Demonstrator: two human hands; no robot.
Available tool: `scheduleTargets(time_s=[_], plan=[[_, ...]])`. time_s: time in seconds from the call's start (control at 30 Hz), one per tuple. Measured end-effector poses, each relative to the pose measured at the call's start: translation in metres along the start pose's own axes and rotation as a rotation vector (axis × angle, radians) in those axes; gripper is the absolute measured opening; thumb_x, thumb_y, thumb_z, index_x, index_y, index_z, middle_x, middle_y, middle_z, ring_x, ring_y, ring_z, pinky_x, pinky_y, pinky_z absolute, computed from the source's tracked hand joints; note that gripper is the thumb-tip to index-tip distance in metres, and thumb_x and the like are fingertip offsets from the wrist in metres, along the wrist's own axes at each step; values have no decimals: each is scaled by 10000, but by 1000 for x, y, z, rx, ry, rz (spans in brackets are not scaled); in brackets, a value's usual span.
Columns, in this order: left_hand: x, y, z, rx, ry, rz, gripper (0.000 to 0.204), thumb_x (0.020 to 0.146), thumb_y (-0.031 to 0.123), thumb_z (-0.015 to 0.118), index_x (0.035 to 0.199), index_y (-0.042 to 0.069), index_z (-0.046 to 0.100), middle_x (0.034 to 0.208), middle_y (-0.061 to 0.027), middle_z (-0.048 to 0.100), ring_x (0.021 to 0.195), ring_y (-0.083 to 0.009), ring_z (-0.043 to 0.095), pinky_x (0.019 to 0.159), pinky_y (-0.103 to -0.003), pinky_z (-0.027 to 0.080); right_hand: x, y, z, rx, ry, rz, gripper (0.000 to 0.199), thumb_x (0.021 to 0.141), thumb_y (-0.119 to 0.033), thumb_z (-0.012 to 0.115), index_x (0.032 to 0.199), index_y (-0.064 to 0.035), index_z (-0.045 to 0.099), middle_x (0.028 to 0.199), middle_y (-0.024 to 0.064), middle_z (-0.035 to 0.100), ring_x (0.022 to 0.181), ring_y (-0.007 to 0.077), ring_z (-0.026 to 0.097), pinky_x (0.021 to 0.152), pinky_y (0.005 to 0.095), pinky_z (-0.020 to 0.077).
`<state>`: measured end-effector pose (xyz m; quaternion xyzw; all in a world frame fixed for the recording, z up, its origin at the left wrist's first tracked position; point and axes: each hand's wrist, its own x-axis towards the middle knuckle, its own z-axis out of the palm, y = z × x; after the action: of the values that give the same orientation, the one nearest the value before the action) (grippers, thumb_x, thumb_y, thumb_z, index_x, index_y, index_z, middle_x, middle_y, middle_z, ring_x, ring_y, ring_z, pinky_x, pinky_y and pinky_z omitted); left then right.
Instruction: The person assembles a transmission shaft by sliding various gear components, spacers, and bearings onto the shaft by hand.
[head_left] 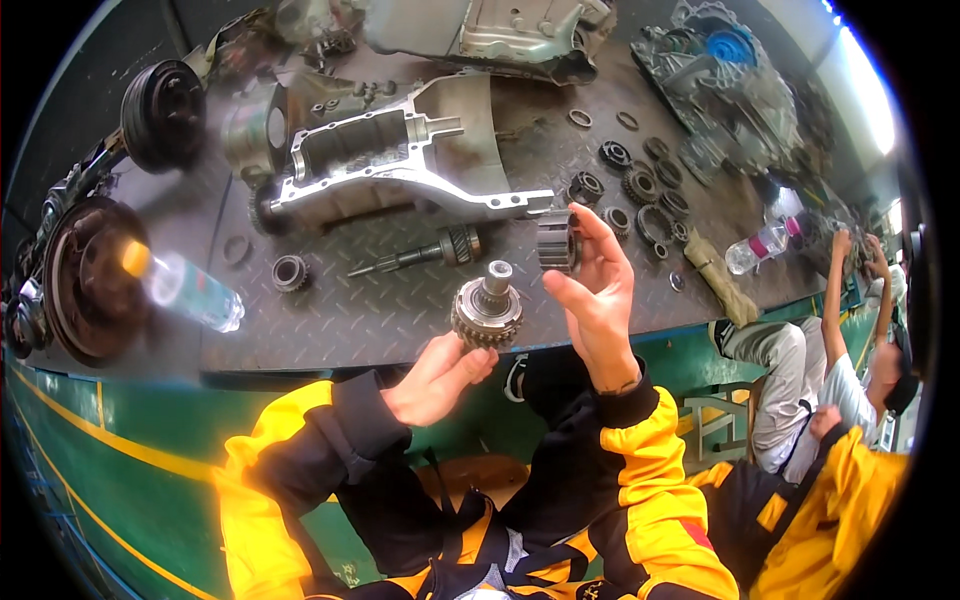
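Observation:
My left hand [440, 378] is closed around the lower end of a gear shaft [487, 312], which stands upright with toothed rings and a bare stub on top. To its right, my right hand [598, 290] grips a ridged metal gear sleeve [556, 243] between thumb and fingers. The two parts are apart. On the table just behind them lies a splined shaft [425, 252] with a helical gear at one end. Beyond it rests an open gearbox housing [380, 165], its cavity facing up.
Several loose gears and rings [640, 184] lie at the right, near folded gloves [720, 278] and a water bottle [760, 247]. Another bottle [190, 290] and a brake drum [95, 280] are at the left. A larger transmission case [725, 100] stands far right. Other people work beside the table.

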<state>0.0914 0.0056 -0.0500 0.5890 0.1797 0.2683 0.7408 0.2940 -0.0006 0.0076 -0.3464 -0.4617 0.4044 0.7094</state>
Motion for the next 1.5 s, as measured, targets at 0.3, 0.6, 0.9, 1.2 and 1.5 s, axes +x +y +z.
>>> scheduleTargets(time_s=[0.3,0.6,0.9,1.2,1.5], plan=[[1,-3,1,11,-33,15,371,1007,392,473,987,22,492,832,-14,452,741,-126,412,700,-278,373,-1,8,3,-567,108,-266,643,651,1,826,1235,-6,556,1107,65,474,1052,163,539,949,282,445],[1,-1,1,-2,-45,11,386,1002,409,478,977,23,494,817,-13,448,738,-123,412,694,-275,372,-3,15,5,-463,75,-538,576,649,57,813,1152,-8,540,1161,100,461,1081,219,537,958,340,452],[-1,-2,1,-17,-28,2,367,1003,385,487,959,21,497,817,-13,449,737,-123,411,692,-276,373,-6,14,-3,-472,-30,-513,609,646,87,801,1184,28,523,1217,121,454,1094,222,571,892,327,532],[-2,1,2,-66,-30,-23,329,1000,347,509,985,18,511,824,-12,463,752,-119,420,711,-271,383,-4,12,-9,-149,-172,-446,632,654,104,775,1216,18,501,1266,140,426,1158,238,523,944,360,516],[0,3,0,45,-109,-1,392,984,393,526,1089,15,523,881,-9,502,793,-97,449,729,-256,409,-7,10,-6,-35,-240,-323,606,682,82,764,1214,3,485,1293,153,412,1193,246,505,977,383,497]])
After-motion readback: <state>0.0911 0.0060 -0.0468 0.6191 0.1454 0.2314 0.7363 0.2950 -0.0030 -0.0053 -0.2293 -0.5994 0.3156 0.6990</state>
